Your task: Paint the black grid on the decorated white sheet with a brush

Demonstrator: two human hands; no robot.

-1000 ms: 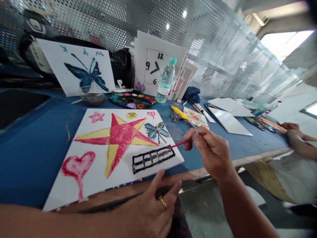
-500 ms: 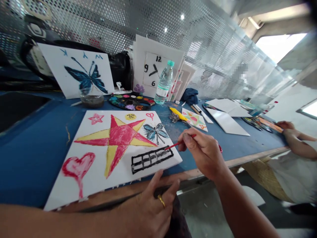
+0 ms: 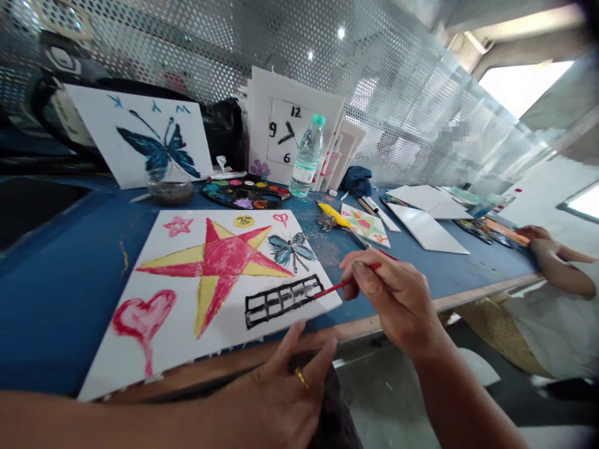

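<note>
My right hand point(image 3: 393, 293) pinches a thin red paintbrush point(image 3: 333, 289). Its tip touches the lower right side of a black painted grid on the white board point(image 3: 187, 349). The board lies on the blue table and also bears a red and yellow star, a pink heart and a blue butterfly. My left hand point(image 3: 294, 380), with a gold ring on one finger, rests at the board's near edge, fingers apart and holding nothing. A paint palette point(image 3: 219, 201) with several colours sits behind the board, beside a glass jar point(image 3: 171, 190) of dark liquid.
A water bottle point(image 3: 307, 156) stands before upright boards point(image 3: 262, 87). A butterfly painting point(image 3: 100, 118) leans at the back left. A yellow tool point(image 3: 333, 214), a small star picture point(image 3: 369, 229) and white boards point(image 3: 428, 229) lie rightward. Another person's arm point(image 3: 561, 259) rests at the far right.
The brush tip has moved from inside the grid's upper right part down to its lower right edge. My right hand has shifted slightly; my left hand stays at the board's edge.
</note>
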